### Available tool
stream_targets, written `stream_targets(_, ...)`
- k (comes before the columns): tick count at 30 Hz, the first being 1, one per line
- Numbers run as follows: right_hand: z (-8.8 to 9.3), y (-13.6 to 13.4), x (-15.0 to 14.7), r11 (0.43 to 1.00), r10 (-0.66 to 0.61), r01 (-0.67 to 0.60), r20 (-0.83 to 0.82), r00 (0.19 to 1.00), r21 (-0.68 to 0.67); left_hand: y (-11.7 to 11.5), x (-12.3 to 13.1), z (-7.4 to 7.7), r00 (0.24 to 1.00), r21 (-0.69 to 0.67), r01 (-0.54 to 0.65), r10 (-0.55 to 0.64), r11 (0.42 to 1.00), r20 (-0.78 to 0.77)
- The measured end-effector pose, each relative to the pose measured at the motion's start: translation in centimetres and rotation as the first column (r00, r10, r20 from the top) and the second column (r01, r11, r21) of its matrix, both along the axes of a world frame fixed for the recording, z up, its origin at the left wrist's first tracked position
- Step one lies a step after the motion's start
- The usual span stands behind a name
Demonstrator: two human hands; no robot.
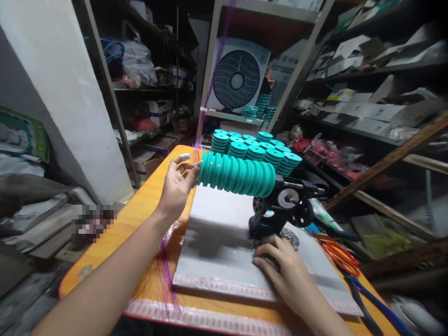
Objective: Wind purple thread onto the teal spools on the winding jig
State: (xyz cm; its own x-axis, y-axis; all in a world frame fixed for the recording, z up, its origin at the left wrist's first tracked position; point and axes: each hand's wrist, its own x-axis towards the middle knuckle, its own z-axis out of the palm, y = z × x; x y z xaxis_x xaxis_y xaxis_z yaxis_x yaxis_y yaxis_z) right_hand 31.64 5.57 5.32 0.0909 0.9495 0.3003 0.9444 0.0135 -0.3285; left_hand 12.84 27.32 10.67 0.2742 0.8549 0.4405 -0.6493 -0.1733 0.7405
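Observation:
A row of ribbed teal spools (238, 175) sits on the shaft of a black hand-cranked winder (280, 205). My left hand (180, 182) is at the row's left end, thumb and finger pinched together; what lies between them is too small to make out. One of its fingertips has a white wrap. Thin purple lines (206, 107) run down from above to beside this hand. My right hand (283, 263) rests low over the white board (213, 252), fingers curled and thumb close to the index. It touches a pile of small shiny metal pieces (290, 238), and its grip is partly hidden.
Stacks of teal spools (255, 151) stand behind the winder. A box fan (238, 77) is on a shelf at the back. Loose purple strands (166, 270) hang over the orange table (105, 261). Orange-handled tools (343, 256) and blue-handled pliers (374, 303) lie at right.

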Motion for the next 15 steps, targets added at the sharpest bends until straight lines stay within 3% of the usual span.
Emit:
stream_targets(5,-1.0,0.1,-0.3,0.992,0.030,-0.042,0.100,0.995,0.118,0.0,0.0,0.0,1.000,-0.001,-0.006,0.006,1.000,-0.007)
stream_targets(8,-0.5,0.4,-0.6,0.980,0.052,-0.075,0.126,0.991,0.186,0.0,-0.1,0.0,1.000,0.000,-0.001,0.001,1.000,-0.006)
stream_targets(11,2.1,1.1,-1.5,0.954,0.132,-0.149,0.083,0.988,0.258,-0.1,-0.1,0.0,1.000,-0.001,-0.002,0.002,1.000,-0.017)
stream_targets(15,7.6,3.6,-3.2,0.864,0.200,-0.245,0.147,0.969,0.439,-0.1,-0.1,0.0,1.000,-0.006,-0.003,0.003,1.000,-0.019)
